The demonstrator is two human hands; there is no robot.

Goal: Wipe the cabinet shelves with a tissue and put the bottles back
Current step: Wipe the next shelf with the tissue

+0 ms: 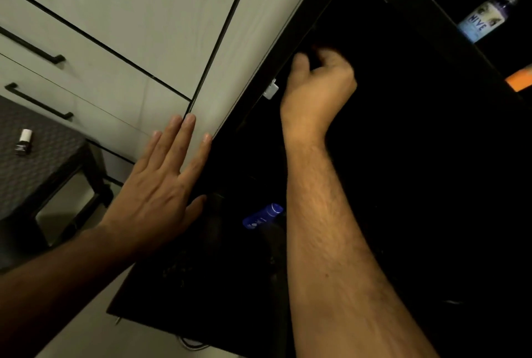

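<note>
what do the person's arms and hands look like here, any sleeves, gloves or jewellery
Both hands are bare: no gloves, rings or bracelets show on the left hand or the right hand. No watch or band shows on either wrist. Both forearms are uncovered as far as the frame edge, so no sleeve is visible; the right forearm shows fine hair. The left forearm lies in shadow, so small details there are hard to tell.

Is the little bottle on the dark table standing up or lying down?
Standing up: the small bottle sits on the dark table, white cap on top.

left hand (161, 185) on cabinet door (178, 26) | right hand (319, 84) inside cabinet (403, 156)
</note>
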